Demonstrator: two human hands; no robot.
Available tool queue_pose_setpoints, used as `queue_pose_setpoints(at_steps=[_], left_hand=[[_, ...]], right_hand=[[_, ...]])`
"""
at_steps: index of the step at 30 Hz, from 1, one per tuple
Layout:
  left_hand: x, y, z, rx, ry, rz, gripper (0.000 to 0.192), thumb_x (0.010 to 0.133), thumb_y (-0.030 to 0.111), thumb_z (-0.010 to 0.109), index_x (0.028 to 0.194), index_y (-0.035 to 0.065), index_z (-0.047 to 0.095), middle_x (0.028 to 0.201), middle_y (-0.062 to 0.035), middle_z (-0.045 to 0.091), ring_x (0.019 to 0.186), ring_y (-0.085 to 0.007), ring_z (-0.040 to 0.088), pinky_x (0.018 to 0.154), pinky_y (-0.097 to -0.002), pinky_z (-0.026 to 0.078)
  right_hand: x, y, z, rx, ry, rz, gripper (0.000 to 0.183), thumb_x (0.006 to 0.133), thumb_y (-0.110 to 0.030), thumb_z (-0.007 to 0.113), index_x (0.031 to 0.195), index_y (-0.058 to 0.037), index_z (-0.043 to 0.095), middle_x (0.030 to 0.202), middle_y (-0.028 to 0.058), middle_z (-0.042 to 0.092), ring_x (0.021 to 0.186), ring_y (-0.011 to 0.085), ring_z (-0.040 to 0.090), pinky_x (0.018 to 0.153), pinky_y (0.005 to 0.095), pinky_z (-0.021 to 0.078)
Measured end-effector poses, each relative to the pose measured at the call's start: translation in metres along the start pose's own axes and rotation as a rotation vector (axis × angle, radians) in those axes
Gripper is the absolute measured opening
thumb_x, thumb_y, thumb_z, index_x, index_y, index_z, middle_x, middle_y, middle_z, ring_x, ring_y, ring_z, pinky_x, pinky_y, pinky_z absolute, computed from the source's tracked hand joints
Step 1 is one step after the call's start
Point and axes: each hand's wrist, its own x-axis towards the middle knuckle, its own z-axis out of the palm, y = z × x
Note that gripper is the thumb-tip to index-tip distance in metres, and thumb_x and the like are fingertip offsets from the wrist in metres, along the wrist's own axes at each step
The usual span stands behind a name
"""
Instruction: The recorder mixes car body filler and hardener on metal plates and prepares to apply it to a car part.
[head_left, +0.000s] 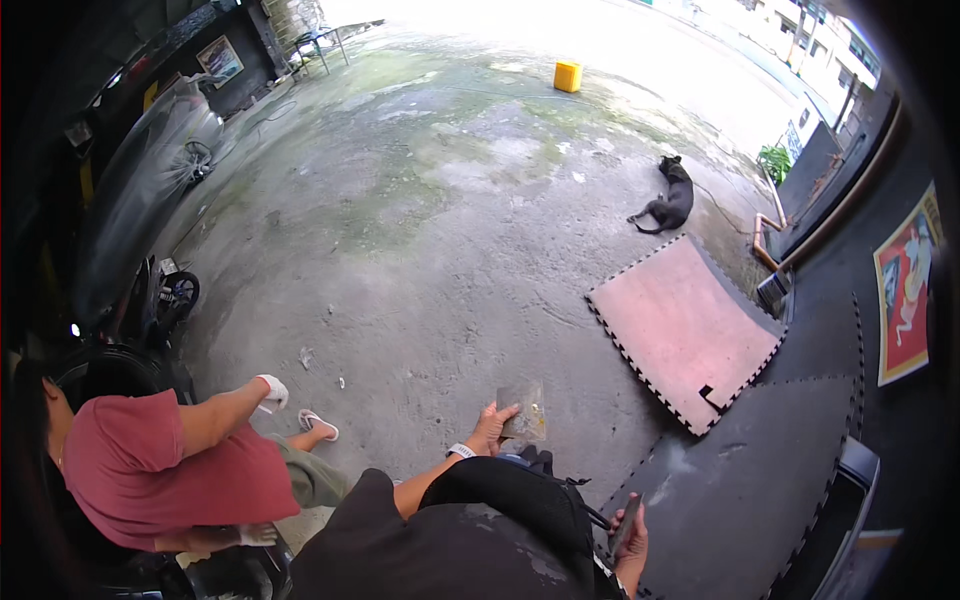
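Note:
A thin, square, semi-clear plate (531, 409) with yellowish smears is held at its left edge by my left hand (493, 429), thumb on top, out over the concrete floor. A white band circles that wrist. Low in the view, at the right side of my body, my right hand (631, 534) grips a flat, dark, narrow tool (624, 525); its exact kind cannot be told. The two hands are well apart. A black bag or bunched cloth (510, 487) lies against my front between them.
At left a person in a red shirt (180, 472) wears whitish gloves. Interlocking foam mats, pink (682, 322) and dark grey (742, 465), lie at right. Beyond them a black dog (675, 199) lies on the concrete (420, 262). A yellow container (568, 76) stands farther off; a plastic-covered vehicle (142, 172) stands upper left.

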Motion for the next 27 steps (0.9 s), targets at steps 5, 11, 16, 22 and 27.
queue_pose_setpoints(at_steps=[5, 11, 16, 22, 27], left_hand=[[0.086, 0.125, 0.029, -0.021, 0.001, 0.172, 0.035, 0.094, 0.017, 0.072, 0.124, 0.0057, 0.058, 0.107, -0.0059, 0.071, 0.092, -0.0168, 0.071, 0.081, -0.0379, 0.06], [0.187, 0.195, 0.022, -0.1, 0.209, 0.298, 0.034, 0.094, 0.011, 0.07, 0.126, 0.008, 0.058, 0.112, -0.0061, 0.07, 0.098, -0.0196, 0.07, 0.082, -0.0398, 0.06], [0.276, 0.243, 0.021, -0.282, 0.451, 0.263, 0.038, 0.092, 0.008, 0.071, 0.127, 0.0115, 0.058, 0.117, -0.0057, 0.068, 0.103, -0.0216, 0.069, 0.084, -0.0443, 0.06], [0.368, 0.363, 0.029, -0.421, 0.548, 0.409, 0.034, 0.092, 0.006, 0.068, 0.125, 0.0093, 0.058, 0.116, -0.0065, 0.068, 0.102, -0.024, 0.07, 0.088, -0.044, 0.06], [0.455, 0.447, 0.018, -0.52, 0.574, 0.444, 0.035, 0.094, 0.006, 0.066, 0.128, 0.0084, 0.057, 0.115, -0.007, 0.069, 0.104, -0.0238, 0.07, 0.088, -0.044, 0.059]], right_hand=[[0.178, -0.103, 0.08, -0.427, 0.33, -0.347, 0.04, 0.088, -0.006, 0.077, 0.126, -0.0055, 0.065, 0.108, 0.0089, 0.075, 0.092, 0.0272, 0.074, 0.079, 0.0444, 0.0636], [0.38, -0.174, 0.164, -0.593, 0.208, -0.278, 0.037, 0.085, 0.003, 0.072, 0.121, -0.0043, 0.067, 0.107, 0.0067, 0.075, 0.092, 0.0223, 0.073, 0.085, 0.0397, 0.0605], [0.578, -0.199, 0.271, -0.911, 0.152, -0.172, 0.035, 0.085, 0.001, 0.069, 0.12, -0.0027, 0.067, 0.104, 0.0062, 0.073, 0.084, 0.0169, 0.069, 0.08, 0.0346, 0.0568], [0.84, -0.202, 0.442, -1.494, -0.445, -0.15, 0.031, 0.084, 0.001, 0.062, 0.114, -0.0041, 0.068, 0.101, 0.0026, 0.068, 0.09, 0.0156, 0.065, 0.079, 0.0344, 0.0541], [0.978, -0.149, 0.645, -1.968, -0.942, -0.191, 0.036, 0.089, -0.001, 0.059, 0.124, -0.0072, 0.068, 0.105, 0.0153, 0.062, 0.105, 0.0373, 0.061, 0.091, 0.0404, 0.0497]])
